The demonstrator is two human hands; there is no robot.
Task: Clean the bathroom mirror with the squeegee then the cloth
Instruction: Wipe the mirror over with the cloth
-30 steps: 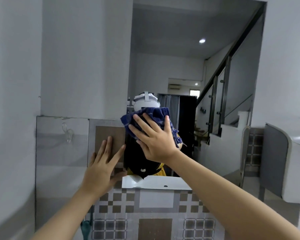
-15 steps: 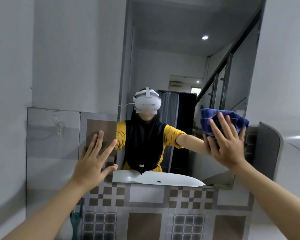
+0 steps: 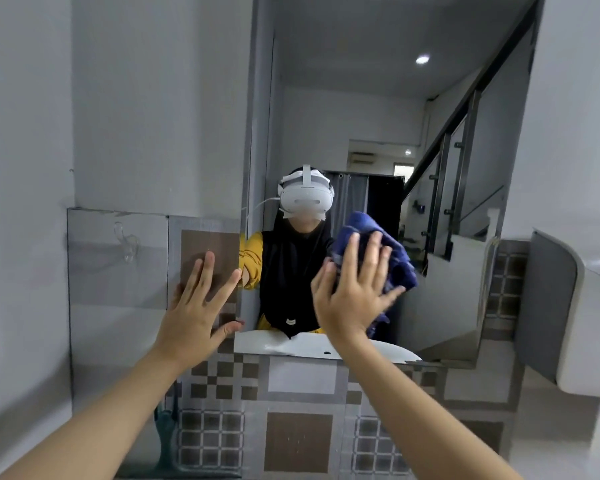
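Note:
The tall bathroom mirror (image 3: 378, 109) hangs on the wall ahead. My right hand (image 3: 352, 294) presses a bunched dark blue cloth (image 3: 394, 258) flat against the lower middle of the glass. My left hand (image 3: 196, 308) rests with fingers spread on the brown wall tile just left of the mirror's edge, holding nothing. A teal handle (image 3: 163, 434), perhaps the squeegee, shows low on the left, partly behind my left forearm.
A white basin (image 3: 589, 327) juts out at the right, close to my right arm. A clear hook (image 3: 127, 240) is stuck on the grey tile at left. Patterned tiles (image 3: 298, 410) run below the mirror. A person with a headset is reflected in the glass.
My right hand has swept the cloth back leftward from the mirror's right edge toward its middle. The left hand has stayed on the tile.

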